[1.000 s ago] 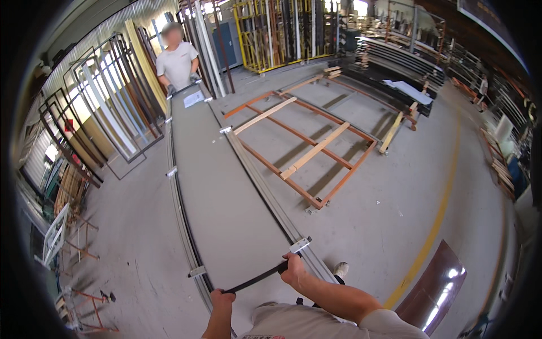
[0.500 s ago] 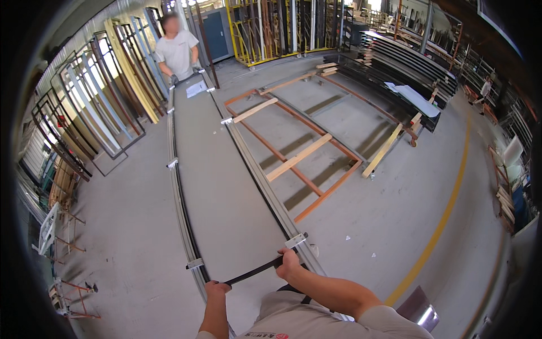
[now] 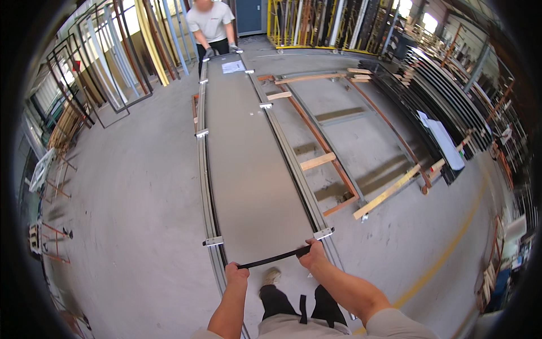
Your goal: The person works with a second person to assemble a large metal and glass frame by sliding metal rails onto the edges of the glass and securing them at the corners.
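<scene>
A long grey panel stretches away from me, with metal rails along both sides and silver brackets clipped across them. My left hand grips the black near edge close to its left corner. On the right corner of that same edge my right hand is closed, just below a bracket. Fingers of both hands are partly hidden beneath the panel. At the far end a co-worker in gloves holds the panel's other edge. A white paper sheet lies on it there.
An orange and grey metal frame with wooden crossbars sits partly under the panel and to its right. Dark stacked profiles stand beyond it. Door frames lean along the left wall. A yellow line crosses the floor at right.
The panel has moved right relative to the orange frame and now covers its left part. Both my hands and the co-worker have moved with it, still holding its ends. My view has shifted.
</scene>
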A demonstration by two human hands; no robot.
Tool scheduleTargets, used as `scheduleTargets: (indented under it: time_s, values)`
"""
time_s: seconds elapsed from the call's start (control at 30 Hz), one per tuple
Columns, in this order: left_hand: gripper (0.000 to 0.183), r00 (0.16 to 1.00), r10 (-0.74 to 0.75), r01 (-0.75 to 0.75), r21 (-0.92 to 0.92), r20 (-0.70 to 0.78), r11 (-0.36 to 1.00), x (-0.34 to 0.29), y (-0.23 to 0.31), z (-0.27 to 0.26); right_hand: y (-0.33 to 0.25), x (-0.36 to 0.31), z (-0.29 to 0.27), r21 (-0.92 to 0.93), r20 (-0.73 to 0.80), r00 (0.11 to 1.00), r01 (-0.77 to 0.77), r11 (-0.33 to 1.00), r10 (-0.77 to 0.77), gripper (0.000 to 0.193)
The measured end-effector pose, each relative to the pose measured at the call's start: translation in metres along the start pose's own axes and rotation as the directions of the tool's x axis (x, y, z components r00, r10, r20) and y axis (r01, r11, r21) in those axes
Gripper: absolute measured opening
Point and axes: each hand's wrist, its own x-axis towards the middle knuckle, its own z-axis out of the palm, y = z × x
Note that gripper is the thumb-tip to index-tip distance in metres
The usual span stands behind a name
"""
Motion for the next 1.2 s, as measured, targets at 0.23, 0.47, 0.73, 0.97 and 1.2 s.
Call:
scheduleTargets:
  time_s: [0.23, 0.47, 0.73, 0.97, 1.2]
  values:
    - [0.015, 0.838, 0.421, -0.435, 0.891, 0.347, 0.131, -0.036, -0.127, 0.089, -0.112, 0.113, -0.052, -0.041, -0.064, 0.998, -0.026, 0.999, 0.024, 0.008]
    - [0.005, 0.884, 0.41, -0.319, 0.931, 0.225, 0.176, 0.057, -0.256, 0.076, -0.157, 0.231, -0.11, -0.034, -0.149, 0.989, -0.022, 0.999, 0.017, 0.004]
    - [0.024, 0.905, 0.415, -0.311, 0.81, 0.093, 0.497, 0.222, -0.37, 0.0, -0.161, 0.374, -0.172, 0.014, -0.142, 0.987, -0.073, 0.997, 0.074, 0.012]
    - [0.006, 0.939, -0.142, 0.096, -0.158, -0.312, 0.983, 0.261, -0.382, 0.039, -0.156, 0.439, -0.204, 0.054, -0.144, 0.987, -0.068, 0.996, 0.075, 0.012]
    - [0.013, 0.953, -0.131, -0.001, -0.433, -0.274, 0.901, 0.292, -0.387, 0.022, -0.143, 0.479, -0.223, 0.042, -0.141, 0.987, -0.07, 0.997, 0.075, 0.02]
